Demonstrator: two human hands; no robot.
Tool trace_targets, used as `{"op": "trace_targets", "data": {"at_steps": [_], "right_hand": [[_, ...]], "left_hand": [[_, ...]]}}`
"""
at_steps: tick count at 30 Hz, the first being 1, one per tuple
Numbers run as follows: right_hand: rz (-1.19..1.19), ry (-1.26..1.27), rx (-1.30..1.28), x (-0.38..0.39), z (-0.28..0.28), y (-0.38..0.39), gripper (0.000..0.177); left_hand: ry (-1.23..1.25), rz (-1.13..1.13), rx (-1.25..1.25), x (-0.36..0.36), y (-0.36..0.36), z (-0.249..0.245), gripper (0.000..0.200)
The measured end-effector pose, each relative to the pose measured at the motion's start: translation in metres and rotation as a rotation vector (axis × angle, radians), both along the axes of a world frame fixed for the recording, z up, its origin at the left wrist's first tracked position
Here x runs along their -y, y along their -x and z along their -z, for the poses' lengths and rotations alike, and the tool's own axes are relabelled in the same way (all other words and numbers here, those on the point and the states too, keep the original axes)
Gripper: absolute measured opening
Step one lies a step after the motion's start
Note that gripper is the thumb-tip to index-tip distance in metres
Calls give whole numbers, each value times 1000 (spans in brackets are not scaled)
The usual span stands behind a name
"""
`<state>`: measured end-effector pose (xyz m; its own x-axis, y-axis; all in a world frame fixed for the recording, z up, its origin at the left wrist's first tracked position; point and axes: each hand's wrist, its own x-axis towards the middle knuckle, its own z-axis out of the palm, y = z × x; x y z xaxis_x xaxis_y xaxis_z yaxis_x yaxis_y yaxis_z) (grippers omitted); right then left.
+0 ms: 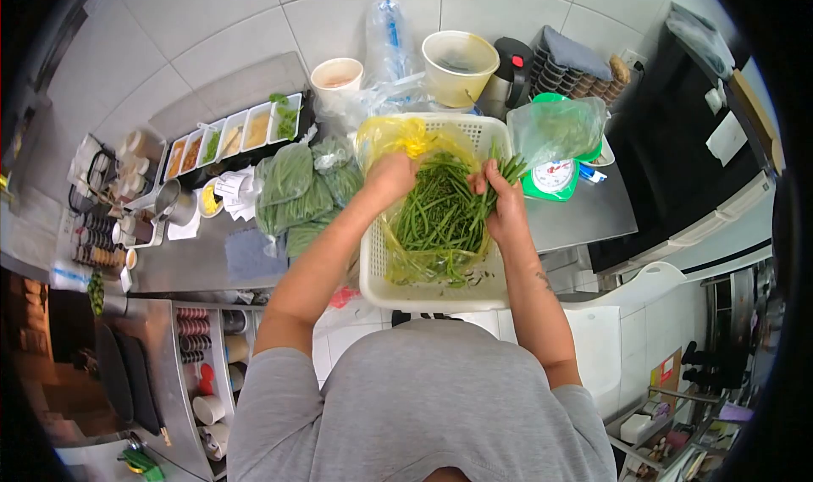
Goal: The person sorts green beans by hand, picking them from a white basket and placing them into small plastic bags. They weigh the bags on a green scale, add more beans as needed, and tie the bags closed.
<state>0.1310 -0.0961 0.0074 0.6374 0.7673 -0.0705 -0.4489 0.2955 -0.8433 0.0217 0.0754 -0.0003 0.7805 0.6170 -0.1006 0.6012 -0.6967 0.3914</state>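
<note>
A yellow plastic bag [391, 246] lies opened inside a white perforated basket [370, 285] in front of me. Cut green vegetable stalks [438, 204] fill the bag in a loose heap. My right hand [506, 204] is closed around a bunch of the same stalks [511, 168], over the basket's right side. Along the left side, my left hand [392, 177] is closed at the bag's edge beside the heap; its fingertips are hidden, so what they grip cannot be made out.
Bagged leafy greens [292, 190] lie left of the basket, near a row of white ingredient trays [233, 135]. Right of it stands a green kitchen scale [552, 179] with a plastic bag on top. Behind are a white bucket [460, 63] and a thermal jug [511, 67].
</note>
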Motion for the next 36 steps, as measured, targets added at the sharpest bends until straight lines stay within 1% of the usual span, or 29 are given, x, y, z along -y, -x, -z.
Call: {"op": "trace_targets", "data": {"at_steps": [1,2,5,6,8,9,10,11,13,14,17,20,21,23,26,29,32,35,36], "right_hand": [[-1,5,-71,-2,3,-3,17],[15,70,-138,-5,6,-3,17],[-116,149,-69,-3,3,5,18],[-115,186,-76,-4,5,7,21],[-116,257,-56,-6,5,7,21],[-116,292,-44,-6,4,7,21],[-79,279,41,-8,11,6,19],[-91,304,104,-9,12,6,18],[-110,350,221,-8,15,8,18],[-186,401,259,-6,15,8,18],[-217,378,287,-11,17,18,17],[-237,297,266,-12,11,22,20],[-239,271,252,-12,11,23,20],[-243,303,283,-11,10,19,21],[-209,364,328,-11,8,17,19],[-211,429,383,-9,7,15,18],[-228,422,391,-8,6,15,18],[-282,384,415,-7,3,16,19],[-308,371,430,-7,1,16,20]], "left_hand": [[-10,53,-104,6,3,0,24],[-20,105,-206,13,5,1,24],[17,83,-218,37,7,20,22],[22,52,-197,34,6,24,22],[34,-8,-156,29,4,31,23],[76,12,-105,24,5,31,23],[116,31,-52,15,9,29,24],[152,52,0,7,11,27,24],[118,34,172,9,20,13,21],[104,26,256,14,24,6,19],[510,0,429,23,27,-9,14],[755,-92,542,40,22,-21,14],[773,-87,545,42,23,-20,15],[808,-78,551,42,23,-19,17],[294,2,631,33,22,-7,15],[214,149,686,26,26,-30,11],[-129,413,535,16,31,-30,10],[-161,385,581,21,31,-34,10],[-123,337,695,25,28,-31,8]]}}
